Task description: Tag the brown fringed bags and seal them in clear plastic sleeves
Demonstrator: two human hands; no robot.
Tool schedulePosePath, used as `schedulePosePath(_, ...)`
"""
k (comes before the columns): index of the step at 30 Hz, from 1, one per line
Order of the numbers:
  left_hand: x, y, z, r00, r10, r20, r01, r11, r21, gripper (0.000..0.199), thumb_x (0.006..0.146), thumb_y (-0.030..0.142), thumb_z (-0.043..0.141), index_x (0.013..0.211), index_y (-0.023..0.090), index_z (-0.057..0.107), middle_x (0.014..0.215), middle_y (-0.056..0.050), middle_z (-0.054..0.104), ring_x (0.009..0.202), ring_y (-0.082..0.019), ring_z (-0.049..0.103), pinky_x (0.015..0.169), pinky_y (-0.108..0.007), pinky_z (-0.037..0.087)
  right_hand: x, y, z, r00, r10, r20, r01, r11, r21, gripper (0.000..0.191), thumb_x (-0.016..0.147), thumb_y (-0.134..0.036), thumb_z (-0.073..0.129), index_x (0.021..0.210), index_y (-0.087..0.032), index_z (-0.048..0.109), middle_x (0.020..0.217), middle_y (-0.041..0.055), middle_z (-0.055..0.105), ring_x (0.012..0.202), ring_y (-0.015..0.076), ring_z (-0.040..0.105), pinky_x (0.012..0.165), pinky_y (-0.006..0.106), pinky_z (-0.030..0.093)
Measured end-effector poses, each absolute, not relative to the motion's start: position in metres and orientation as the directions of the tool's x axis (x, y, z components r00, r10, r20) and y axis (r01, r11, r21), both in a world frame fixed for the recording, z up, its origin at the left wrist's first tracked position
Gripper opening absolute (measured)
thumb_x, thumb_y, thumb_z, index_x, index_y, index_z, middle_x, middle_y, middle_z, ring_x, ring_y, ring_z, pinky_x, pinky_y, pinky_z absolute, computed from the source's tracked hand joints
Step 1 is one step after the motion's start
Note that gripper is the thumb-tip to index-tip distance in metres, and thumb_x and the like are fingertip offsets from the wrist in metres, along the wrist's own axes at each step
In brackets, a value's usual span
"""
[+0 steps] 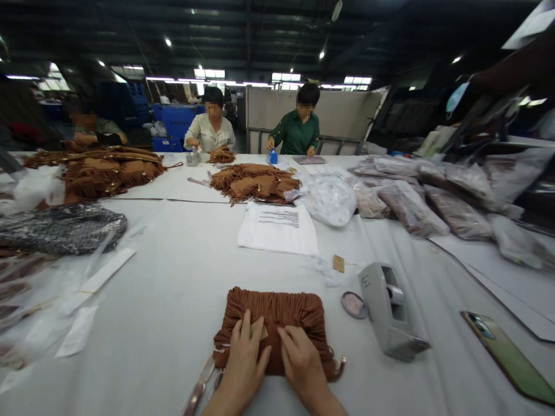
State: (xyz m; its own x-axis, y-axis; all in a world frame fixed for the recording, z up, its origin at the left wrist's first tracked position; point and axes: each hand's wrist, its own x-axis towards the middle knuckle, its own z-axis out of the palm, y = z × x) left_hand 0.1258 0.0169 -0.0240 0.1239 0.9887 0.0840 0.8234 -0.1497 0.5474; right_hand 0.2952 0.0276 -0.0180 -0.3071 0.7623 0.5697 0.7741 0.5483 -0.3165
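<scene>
A brown fringed bag (299,306) lies flat on the white table in front of me, its gathered fringe toward the far side. My left hand (246,361) rests on the bag's left half, fingers stretched out and thumb apart. Beside its fingertips a small tan tag (264,332) shows in part. My right hand (300,357) is on the right half, fingers curled together and closed at the brown material; its thumb tip is mostly hidden. A strap with metal parts (200,384) trails off the bag's lower left corner, and a small curled end sticks out at the lower right.
Right of the bag stand a grey tape dispenser (384,312), a small round dish (354,304) and a phone (509,355). Ahead lie a printed white bag (277,228), more fringed bags (255,184) and plastic-wrapped packages (411,208). Several people sit across the table.
</scene>
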Motion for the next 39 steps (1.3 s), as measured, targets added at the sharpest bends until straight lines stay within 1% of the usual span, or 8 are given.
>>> schedulePosePath(7,0.119,0.009,-0.029,0.246,0.964,0.099,0.819,-0.262,0.510,0.060,0.082,0.013,0.046,0.141,0.020,0.040,0.155,-0.014,0.024,0.140,-0.035,0.024,0.108,-0.055,0.032,0.286,0.003,0.001,-0.528,0.586,0.615,0.551,0.787,-0.277,0.037,0.089,-0.008,0.039,0.118,-0.018,0.059,0.101,0.0105,0.067,0.090,0.0184,0.062,0.073,0.033,0.054)
schedulePosePath(10,0.122,-0.005,-0.011,0.284,0.952,0.116,0.818,-0.304,0.489,0.056,0.087,0.022,0.048,0.141,0.028,0.039,0.154,-0.011,0.029,0.139,-0.037,0.026,0.106,-0.061,0.033,0.309,0.017,-0.002,-0.201,0.696,0.689,0.743,0.567,-0.356,0.038,0.091,-0.013,0.043,0.127,-0.020,0.055,0.116,0.0138,0.062,0.110,0.0244,0.057,0.088,0.043,0.052)
schedulePosePath(13,0.128,-0.010,0.012,0.279,0.944,0.177,0.804,-0.330,0.494,0.054,0.089,0.026,0.048,0.142,0.032,0.037,0.152,-0.008,0.033,0.138,-0.034,0.029,0.106,-0.060,0.034,0.327,0.039,-0.016,0.077,0.787,0.612,0.867,0.251,-0.431,0.039,0.093,-0.032,0.047,0.127,-0.015,0.054,0.124,0.0191,0.057,0.114,0.0314,0.054,0.090,0.053,0.049)
schedulePosePath(19,0.085,-0.002,0.021,0.033,0.974,0.223,0.734,-0.175,0.656,0.045,0.092,0.030,0.044,0.137,0.026,0.044,0.143,-0.011,0.046,0.132,-0.027,0.041,0.107,-0.053,0.038,0.305,0.033,-0.027,-0.237,0.740,0.629,0.821,0.499,-0.278,0.033,0.091,-0.029,0.051,0.121,-0.017,0.057,0.124,0.0149,0.059,0.118,0.0284,0.053,0.097,0.051,0.044)
schedulePosePath(23,0.019,-0.029,-0.005,-0.118,0.992,0.041,0.687,0.052,0.724,0.042,0.089,0.025,0.041,0.130,0.020,0.050,0.124,-0.011,0.060,0.116,-0.024,0.054,0.104,-0.050,0.041,0.280,0.010,-0.025,-0.467,0.637,0.613,0.706,0.686,-0.174,0.034,0.087,-0.028,0.057,0.120,-0.019,0.059,0.129,0.0147,0.056,0.123,0.0291,0.047,0.096,0.048,0.042)
schedulePosePath(27,-0.016,-0.068,-0.022,0.047,0.992,-0.118,0.607,0.066,0.792,0.050,0.086,0.015,0.039,0.134,0.024,0.047,0.127,-0.011,0.055,0.115,-0.023,0.054,0.103,-0.043,0.043,0.263,0.008,-0.040,-0.465,0.642,0.609,0.706,0.685,-0.182,0.025,0.089,-0.027,0.055,0.111,-0.023,0.065,0.123,0.0125,0.061,0.116,0.0265,0.051,0.098,0.047,0.035)
schedulePosePath(33,-0.009,-0.070,-0.005,0.340,0.925,-0.168,0.596,-0.073,0.800,0.048,0.087,0.014,0.041,0.130,0.032,0.053,0.138,-0.007,0.044,0.113,-0.023,0.050,0.102,-0.041,0.040,0.254,0.027,-0.056,-0.382,0.625,0.680,0.698,0.678,-0.230,0.022,0.089,-0.029,0.055,0.107,-0.024,0.067,0.115,0.0101,0.065,0.107,0.0241,0.054,0.096,0.044,0.033)
schedulePosePath(39,0.017,-0.042,0.002,0.249,0.950,-0.189,0.755,-0.069,0.652,0.048,0.083,0.011,0.041,0.126,0.027,0.052,0.113,-0.008,0.049,0.094,-0.019,0.053,0.090,-0.034,0.045,0.254,0.032,-0.047,-0.431,0.638,0.639,0.720,0.669,-0.183,0.026,0.088,-0.022,0.053,0.111,-0.024,0.065,0.118,0.0096,0.063,0.107,0.0240,0.052,0.095,0.043,0.033)
